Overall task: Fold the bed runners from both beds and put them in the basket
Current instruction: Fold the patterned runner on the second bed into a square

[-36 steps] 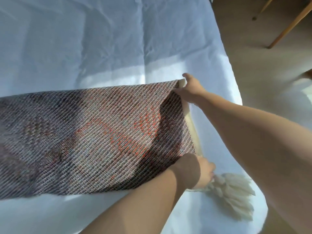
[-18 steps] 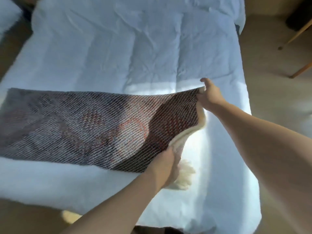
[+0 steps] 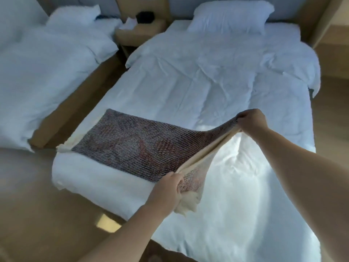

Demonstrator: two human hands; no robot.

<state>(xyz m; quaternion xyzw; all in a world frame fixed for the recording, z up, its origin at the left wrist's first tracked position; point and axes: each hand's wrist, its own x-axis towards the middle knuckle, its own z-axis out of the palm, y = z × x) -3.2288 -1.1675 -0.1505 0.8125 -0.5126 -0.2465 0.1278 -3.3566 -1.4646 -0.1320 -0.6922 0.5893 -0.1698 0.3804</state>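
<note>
Two hands lift one end of a dark red-and-grey woven bed runner point(image 3: 124, 146) off a white-duvet bed point(image 3: 207, 82).
The left hand point(image 3: 166, 190) pinches the runner's corner nearest the bed's foot, cream tassels point(image 3: 187, 205) hanging below; the right hand point(image 3: 251, 121) grips the corner nearer the bed's pillow end. The rest of the runner lies flat across the bed, reaching its far side.
</note>
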